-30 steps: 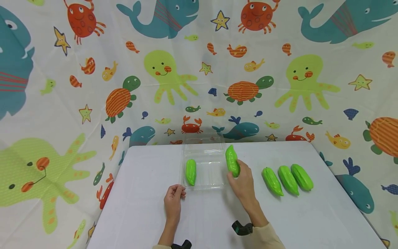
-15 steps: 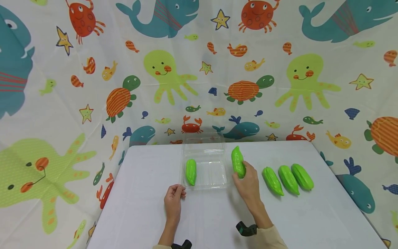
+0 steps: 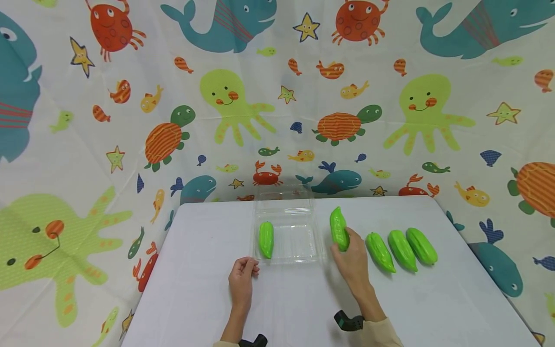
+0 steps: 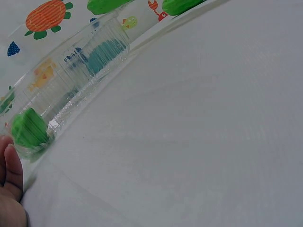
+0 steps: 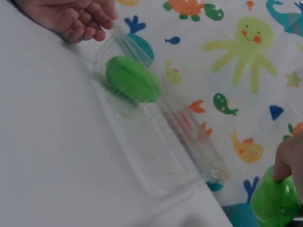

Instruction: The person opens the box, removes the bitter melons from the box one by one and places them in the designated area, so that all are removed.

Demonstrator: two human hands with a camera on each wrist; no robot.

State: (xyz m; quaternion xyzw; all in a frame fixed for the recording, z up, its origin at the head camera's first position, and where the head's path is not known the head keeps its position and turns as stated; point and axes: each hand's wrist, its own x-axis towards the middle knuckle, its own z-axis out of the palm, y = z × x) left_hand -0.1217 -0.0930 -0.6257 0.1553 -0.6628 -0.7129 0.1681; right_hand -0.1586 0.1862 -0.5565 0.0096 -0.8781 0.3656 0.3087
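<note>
A clear plastic clamshell container (image 3: 295,243) stands with its lid raised toward the back. One bright green, ridged bitter melon (image 3: 266,240) lies along its left side. My left hand (image 3: 241,282) pinches the container's front left corner between thumb and fingers; the right wrist view shows these fingertips (image 5: 111,14) at the rim. To the right of the container, my right hand (image 3: 353,258) grips another bitter melon (image 3: 339,229) by its near end, the pointed end facing away. In the right wrist view the held bitter melon (image 5: 274,201) is partly cut off at the edge.
Three more bitter melons (image 3: 402,250) lie side by side on the white table (image 3: 433,308), right of my right hand. A cloth backdrop (image 3: 277,115) printed with sea animals hangs right behind the table's back edge.
My right hand has moved to the right with its bitter melon, away from the container's right edge and toward the three others. The left hand has stayed at the corner.
</note>
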